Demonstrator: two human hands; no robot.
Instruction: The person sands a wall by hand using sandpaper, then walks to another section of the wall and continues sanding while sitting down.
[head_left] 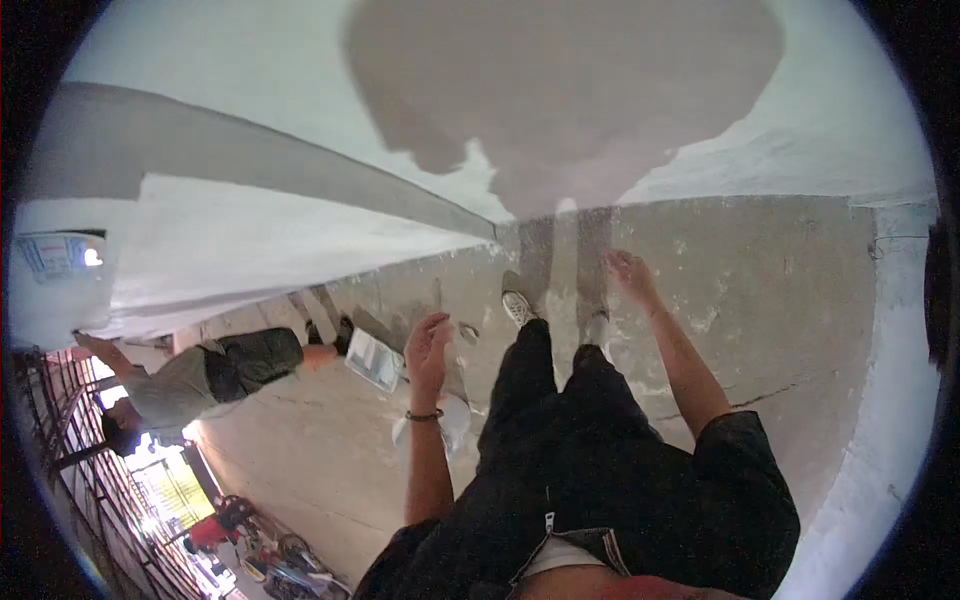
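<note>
Both of my hands hang in the air in front of my body, above the concrete floor (740, 300). My left hand (428, 350), with a dark bracelet at its wrist, has slightly curled fingers and holds nothing visible. Below and beside it are a white rectangular tray or box (374, 359) and a round white container (455, 425), partly hidden by my forearm. My right hand (630, 275) is raised near the foot of the wall, its fingers loosely bent and apart, touching nothing.
A pale wall (820, 110) with a large shadow stands ahead. At the left a person (180, 385) reaches toward the wall near a blue-and-white sign (60, 257). Metal bars (85, 470) and parked motorcycles (290, 560) are at the lower left, beside someone in red (208, 533).
</note>
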